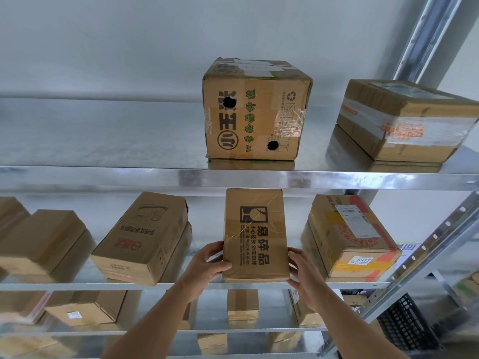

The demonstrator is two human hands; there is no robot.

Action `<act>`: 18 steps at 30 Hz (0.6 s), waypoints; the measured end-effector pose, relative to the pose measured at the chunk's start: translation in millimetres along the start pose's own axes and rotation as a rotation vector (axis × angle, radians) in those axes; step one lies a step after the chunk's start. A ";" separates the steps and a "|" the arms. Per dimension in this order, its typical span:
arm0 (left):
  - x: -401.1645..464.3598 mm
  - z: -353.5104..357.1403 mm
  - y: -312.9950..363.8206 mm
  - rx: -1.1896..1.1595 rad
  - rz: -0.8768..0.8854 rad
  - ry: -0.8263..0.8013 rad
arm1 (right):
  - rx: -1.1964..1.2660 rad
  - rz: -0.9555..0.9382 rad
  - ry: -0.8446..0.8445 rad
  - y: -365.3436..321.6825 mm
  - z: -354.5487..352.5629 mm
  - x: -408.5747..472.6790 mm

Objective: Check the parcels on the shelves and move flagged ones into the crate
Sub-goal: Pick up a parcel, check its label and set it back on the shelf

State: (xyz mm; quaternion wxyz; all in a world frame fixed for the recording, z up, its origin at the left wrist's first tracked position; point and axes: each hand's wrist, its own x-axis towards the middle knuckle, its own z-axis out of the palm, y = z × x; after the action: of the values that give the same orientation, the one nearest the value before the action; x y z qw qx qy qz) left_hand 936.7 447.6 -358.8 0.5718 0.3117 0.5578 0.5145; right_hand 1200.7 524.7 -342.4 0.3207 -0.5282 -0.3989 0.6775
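Bright, even, diffuse light; glare on steel shelf edge (233, 177); wide-angle bowing; left and bottom margins blurred.

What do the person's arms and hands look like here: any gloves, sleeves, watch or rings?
Both forearms are bare as far as the frame shows, with no sleeve edge in view. The left hand and the right hand wear no gloves. No watch, wristband or ring shows on either. The upper arms are out of frame.

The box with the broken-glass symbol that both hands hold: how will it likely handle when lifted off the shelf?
The fragile-marked box looks stiff: flat cardboard faces, taped seams. Its broken-glass symbol suggests breakable contents. Glossy tape may feel slick, though the left hand and right hand grip opposite sides.
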 end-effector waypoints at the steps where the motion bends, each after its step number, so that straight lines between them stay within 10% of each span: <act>1: -0.2 0.3 0.1 -0.010 -0.006 -0.001 | -0.005 -0.002 0.011 0.4 -0.4 -0.9; 18: 6.5 30.0 16.4 0.284 -0.003 0.019 | -0.118 -0.050 -0.188 -15.7 -8.1 -15.5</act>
State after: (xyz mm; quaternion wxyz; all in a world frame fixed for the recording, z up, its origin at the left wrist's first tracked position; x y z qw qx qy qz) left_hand 960.5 464.7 -340.1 0.5174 0.3837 0.6310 0.4323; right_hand 1212.3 520.6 -322.5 0.2672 -0.4702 -0.4795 0.6911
